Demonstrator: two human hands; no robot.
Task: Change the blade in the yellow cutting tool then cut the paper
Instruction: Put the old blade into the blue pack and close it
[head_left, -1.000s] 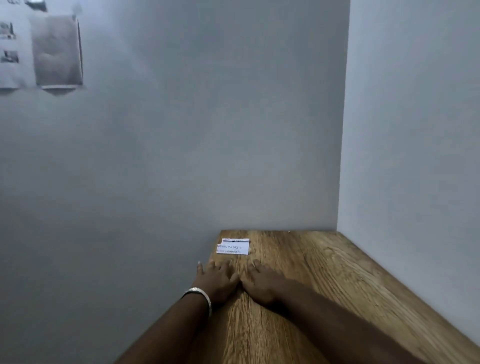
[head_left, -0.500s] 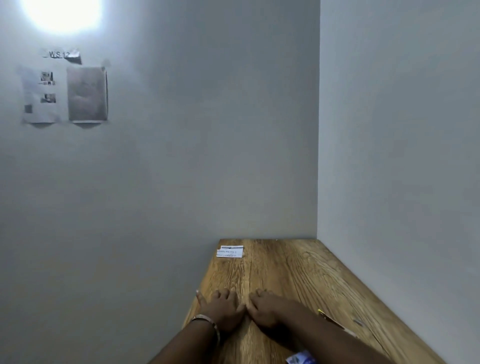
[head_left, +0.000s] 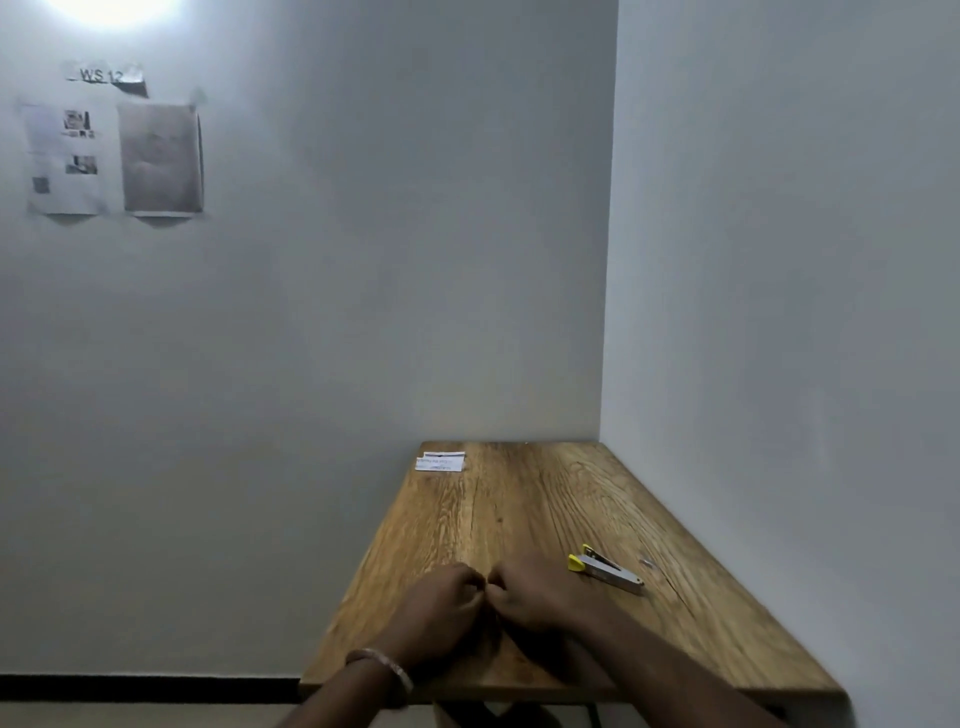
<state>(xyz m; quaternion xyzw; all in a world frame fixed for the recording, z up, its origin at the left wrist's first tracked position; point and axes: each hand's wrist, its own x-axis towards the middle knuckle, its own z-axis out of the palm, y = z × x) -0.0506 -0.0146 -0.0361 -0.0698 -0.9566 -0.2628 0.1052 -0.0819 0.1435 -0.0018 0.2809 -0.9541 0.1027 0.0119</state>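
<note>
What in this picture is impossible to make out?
All in the head view:
- Left hand and right hand: curled fingers hide whether they hold anything.
- Yellow cutting tool: too small to tell whether a blade is fitted.
- Small grey piece beside it: too tiny to identify.
- Paper slip: print too small.
- Wall sheets: blurred.

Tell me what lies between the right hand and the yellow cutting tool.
Only bare wooden table, as the head view shows. The right hand rests apart from the yellow cutting tool, with nothing between them.
</note>
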